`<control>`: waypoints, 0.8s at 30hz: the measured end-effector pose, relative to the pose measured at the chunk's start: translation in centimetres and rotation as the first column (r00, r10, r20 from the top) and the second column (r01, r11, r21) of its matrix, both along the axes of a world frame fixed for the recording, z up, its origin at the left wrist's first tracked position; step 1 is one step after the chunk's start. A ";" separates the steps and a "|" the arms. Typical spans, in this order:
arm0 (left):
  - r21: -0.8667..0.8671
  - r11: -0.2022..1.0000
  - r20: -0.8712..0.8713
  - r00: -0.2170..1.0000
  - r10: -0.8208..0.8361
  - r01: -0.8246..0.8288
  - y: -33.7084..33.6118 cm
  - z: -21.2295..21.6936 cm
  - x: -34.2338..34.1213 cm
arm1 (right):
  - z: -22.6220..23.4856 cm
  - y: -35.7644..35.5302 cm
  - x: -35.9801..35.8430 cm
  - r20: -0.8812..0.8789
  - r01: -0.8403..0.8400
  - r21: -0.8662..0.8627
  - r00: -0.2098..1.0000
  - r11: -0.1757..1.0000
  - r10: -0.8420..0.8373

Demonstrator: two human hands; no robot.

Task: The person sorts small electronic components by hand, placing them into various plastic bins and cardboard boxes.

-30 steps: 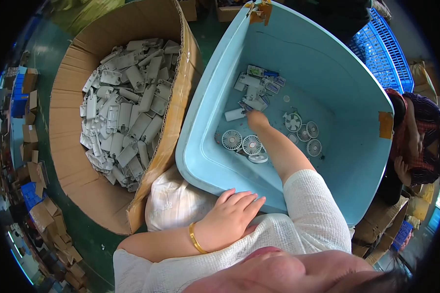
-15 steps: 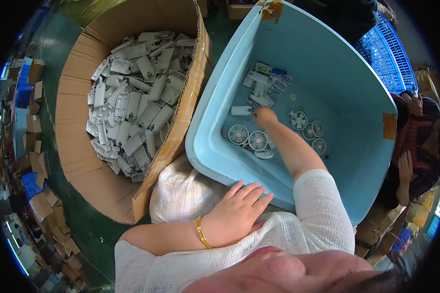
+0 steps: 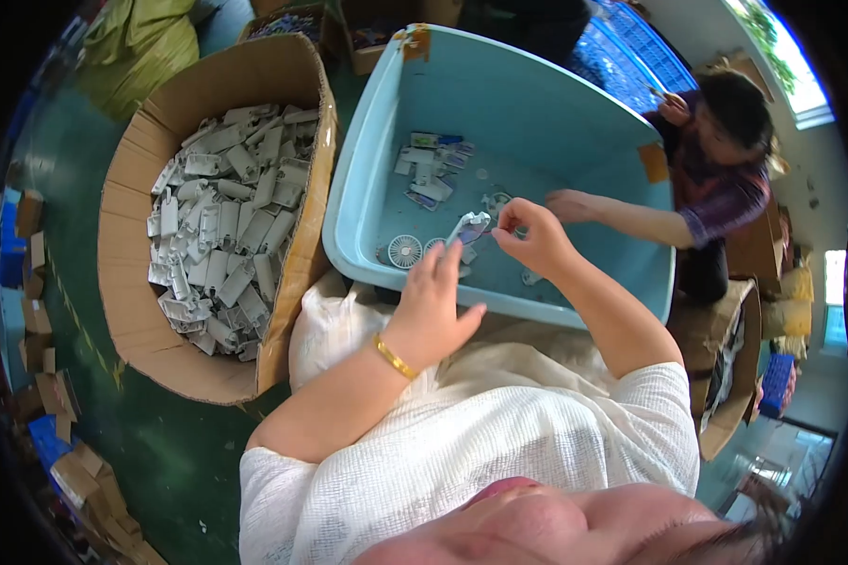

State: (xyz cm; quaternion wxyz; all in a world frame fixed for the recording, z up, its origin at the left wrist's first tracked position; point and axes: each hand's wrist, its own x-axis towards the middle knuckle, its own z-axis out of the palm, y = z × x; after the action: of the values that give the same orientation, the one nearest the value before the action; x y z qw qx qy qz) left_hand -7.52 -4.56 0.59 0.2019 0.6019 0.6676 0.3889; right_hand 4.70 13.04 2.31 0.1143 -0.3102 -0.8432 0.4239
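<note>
Over the near side of the blue bin (image 3: pixel 347 202), a pale plastic casing (image 3: pixel 469 226) with a purplish face stands tilted at the fingertips of my left hand (image 3: pixel 426 315). Its lower end is hidden behind those fingers, and the thumb sticks out to the side. Just right of the casing is my right hand (image 3: pixel 537 243), thumb and fingers pinched together; whatever is between them is too small to name. Below, on the bin floor, lie a round fan grille (image 3: pixel 405 251) and a loose group of pale casings and printed cards (image 3: pixel 429 169).
Left of the bin stands a cardboard box (image 3: pixel 122 273) heaped with pale casings (image 3: pixel 226 226). A co-worker (image 3: pixel 725 160) sits at the right, one hand (image 3: pixel 575 204) reaching into the bin. Blue crates (image 3: pixel 631 47) and a yellow-green sack (image 3: pixel 137 52) stand beyond.
My right hand has risen from the bin floor toward me. My left hand has left the bin's near rim and come up to the casing. The co-worker's arm now reaches in.
</note>
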 end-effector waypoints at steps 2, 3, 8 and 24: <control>0.072 0.995 -0.008 0.998 0.066 -0.066 0.3 -0.2 0.5 | 2.5 -2.7 2.1 -0.194 0.094 -0.279 0.969 0.956 -0.152; 0.175 0.983 0.006 0.999 0.053 -0.053 0.6 0.2 1.0 | 4.1 -4.1 3.2 -0.289 0.059 -0.433 0.936 0.899 -0.201; 0.305 0.942 0.215 0.953 -0.212 0.140 0.7 0.9 5.0 | 7.1 -10.1 6.9 -0.519 -0.060 -0.619 0.780 0.783 -0.351; -0.049 0.876 0.904 0.395 -0.166 0.480 -1.1 -2.9 14.5 | 1.4 -19.0 16.6 -0.181 0.322 0.054 0.934 0.945 -0.308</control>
State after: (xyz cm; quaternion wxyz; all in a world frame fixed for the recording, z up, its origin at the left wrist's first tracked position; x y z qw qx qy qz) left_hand 6.97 -5.66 -2.28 0.6772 0.3948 0.3857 0.4866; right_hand 21.35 -5.95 3.66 0.2651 -0.3990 -0.7864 0.3899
